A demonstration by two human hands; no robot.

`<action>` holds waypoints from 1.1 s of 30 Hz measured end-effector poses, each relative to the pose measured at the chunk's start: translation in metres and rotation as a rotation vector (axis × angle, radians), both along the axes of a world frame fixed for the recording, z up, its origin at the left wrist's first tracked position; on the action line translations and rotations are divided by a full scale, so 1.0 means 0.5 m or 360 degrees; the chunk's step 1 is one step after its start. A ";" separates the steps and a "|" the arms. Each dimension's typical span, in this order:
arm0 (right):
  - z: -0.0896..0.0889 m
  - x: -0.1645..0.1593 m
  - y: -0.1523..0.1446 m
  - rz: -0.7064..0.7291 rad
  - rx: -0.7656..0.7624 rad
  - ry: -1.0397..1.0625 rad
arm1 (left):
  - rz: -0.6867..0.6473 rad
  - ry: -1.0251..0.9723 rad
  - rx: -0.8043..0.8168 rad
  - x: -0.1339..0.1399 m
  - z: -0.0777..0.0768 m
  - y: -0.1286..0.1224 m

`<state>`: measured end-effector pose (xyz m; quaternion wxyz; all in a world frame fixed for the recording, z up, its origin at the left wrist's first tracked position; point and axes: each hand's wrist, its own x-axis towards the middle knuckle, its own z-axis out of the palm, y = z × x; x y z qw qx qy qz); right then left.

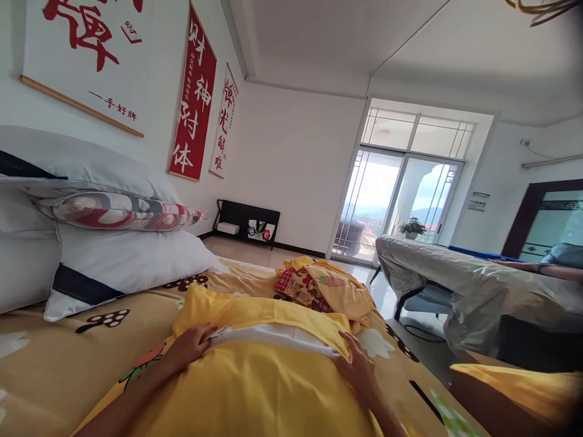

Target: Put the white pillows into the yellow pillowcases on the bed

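A yellow pillowcase point(255, 382) lies in front of me on the bed, with a strip of white pillow point(277, 337) showing through its open end. My left hand point(195, 347) is closed on the left side of that opening, and a small white tag point(221, 332) sticks out by its fingers. On the opposite side, my right hand point(357, 361) grips the pillowcase edge, its thumb partly hidden. Just beyond the opening lies a heap of folded cloth point(334, 282) with a carrot print and red plaid.
White pillows point(136, 258) and a patterned cushion point(122, 209) are stacked at the left on the printed bedsheet point(40, 364). At the right stands a plastic-covered table point(460, 264) with a potted plant point(411, 227). Another person's arm point(523, 266) rests across it. A chair point(426, 297) is beside it.
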<state>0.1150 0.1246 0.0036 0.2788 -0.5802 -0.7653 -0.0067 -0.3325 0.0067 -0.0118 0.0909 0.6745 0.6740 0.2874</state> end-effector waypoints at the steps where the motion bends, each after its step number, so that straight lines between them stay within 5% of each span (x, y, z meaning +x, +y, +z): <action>1: 0.019 -0.018 -0.019 0.0140 0.0054 0.0035 | -0.0013 0.0053 0.0054 0.010 0.022 -0.004; 4: 0.052 -0.090 -0.073 0.0530 -0.0009 -0.0029 | -0.0282 0.0112 0.0224 0.074 0.093 -0.015; 7: 0.040 -0.146 -0.085 0.0696 -0.0279 -0.0162 | -0.0694 0.0124 0.0120 0.161 0.130 -0.010; 12: -0.010 -0.156 -0.046 0.0627 -0.0567 -0.0071 | -0.0513 0.0198 -0.0373 0.241 0.080 0.040; 15: -0.009 -0.140 -0.043 0.0583 -0.0586 -0.0044 | -0.0495 0.0129 -0.0387 0.241 0.064 0.053; 21: 0.022 -0.069 -0.056 0.0590 -0.0585 0.0009 | -0.0173 0.0324 -0.0363 0.165 0.103 0.004; 27: -0.018 -0.052 -0.051 0.0512 -0.0724 -0.0054 | -0.0145 0.0335 -0.0460 0.144 0.062 -0.008; 33: 0.067 -0.050 -0.032 0.0453 -0.0627 -0.0251 | -0.0219 0.0307 -0.0301 0.126 0.070 -0.015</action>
